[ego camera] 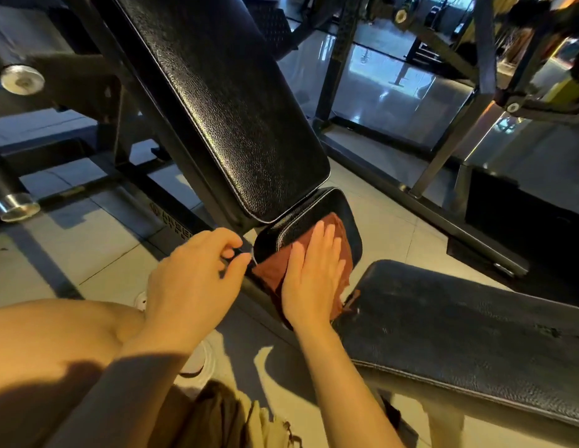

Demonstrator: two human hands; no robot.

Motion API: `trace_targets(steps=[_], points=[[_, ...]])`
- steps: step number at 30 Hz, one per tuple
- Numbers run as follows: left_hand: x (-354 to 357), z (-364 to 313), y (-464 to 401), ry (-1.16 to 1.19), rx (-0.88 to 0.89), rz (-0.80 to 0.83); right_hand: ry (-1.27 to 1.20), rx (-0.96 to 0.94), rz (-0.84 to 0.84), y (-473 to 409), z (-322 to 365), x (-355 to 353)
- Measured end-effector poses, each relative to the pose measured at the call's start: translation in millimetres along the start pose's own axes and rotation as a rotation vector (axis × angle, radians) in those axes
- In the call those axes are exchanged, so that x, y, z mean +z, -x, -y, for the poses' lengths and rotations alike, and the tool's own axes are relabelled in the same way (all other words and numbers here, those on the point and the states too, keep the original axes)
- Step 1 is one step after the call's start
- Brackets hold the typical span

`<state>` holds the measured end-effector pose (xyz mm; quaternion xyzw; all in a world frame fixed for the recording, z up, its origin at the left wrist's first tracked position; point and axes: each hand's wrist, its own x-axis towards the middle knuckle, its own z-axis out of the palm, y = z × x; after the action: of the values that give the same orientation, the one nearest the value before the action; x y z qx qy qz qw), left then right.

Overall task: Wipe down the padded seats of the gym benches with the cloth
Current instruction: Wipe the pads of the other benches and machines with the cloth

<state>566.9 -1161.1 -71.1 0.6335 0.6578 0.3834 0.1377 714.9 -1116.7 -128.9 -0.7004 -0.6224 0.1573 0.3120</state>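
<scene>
Two bare hands work at the small black seat (309, 218), the low pad at the foot of the long tilted backrest (223, 101). The right hand (314, 273) lies flat and open, fingers straight and together, pressing a rust-red cloth (272, 276) onto the seat; it grips nothing, only bears down with the palm. The cloth covers the near half of the seat and hangs over its near edge, spilling down below the wrist. The left hand (194, 279) sits just left of the seat, fingers curled loosely, fingertips near the seat's left edge; whether they pinch the edge or the frame there cannot be told. Right of the seat and nearer the camera lies a second black pad (459, 334), flat and scuffed, its end close to the hanging cloth. Left of the seat, dark steel frame bars (171, 130) run up beside the backrest, with two chrome-capped pegs (21, 79) farther left. Pale floor tiles (87, 247) show below the seat.
</scene>
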Motion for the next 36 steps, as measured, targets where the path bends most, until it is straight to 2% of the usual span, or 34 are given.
trace_targets(steps=[3, 8, 10, 13, 15, 19, 22, 26, 29, 34, 36], points=[[1, 6, -4, 0.119, -0.08, -0.047, -0.059, -0.04, -0.043, -16, -10, -4], [13, 15, -15, 0.451, -0.297, -0.024, -0.16, 0.194, -0.15, -98, -38, -13], [18, 17, -22, 0.605, -0.375, 0.005, -0.19, 0.256, -0.169, -103, -37, -8], [29, 14, -26, 0.756, -0.395, 0.067, -0.141, 0.28, -0.185, -82, -25, -6], [35, 12, -23, 0.753, -0.377, 0.129, -0.114, 0.222, -0.138, -46, -8, 1], [38, 12, -16, 0.782, -0.371, 0.142, -0.03, -0.073, -0.138, 7, 24, 14], [36, 15, -14, 0.83, -0.383, 0.108, -0.053, -0.137, -0.074, -24, 36, 8], [36, 20, -14, 0.834, -0.389, 0.128, -0.144, -0.194, -0.077, -69, 25, -9], [34, 23, -16, 0.83, -0.384, 0.142, -0.128, -0.084, -0.107, -93, -11, -16], [36, 20, -16, 0.87, -0.392, 0.14, -0.121, 0.298, -0.15, -62, -24, -6], [36, 19, -16, 0.87, -0.393, 0.14, -0.073, 0.276, -0.146, -22, -15, 4]])
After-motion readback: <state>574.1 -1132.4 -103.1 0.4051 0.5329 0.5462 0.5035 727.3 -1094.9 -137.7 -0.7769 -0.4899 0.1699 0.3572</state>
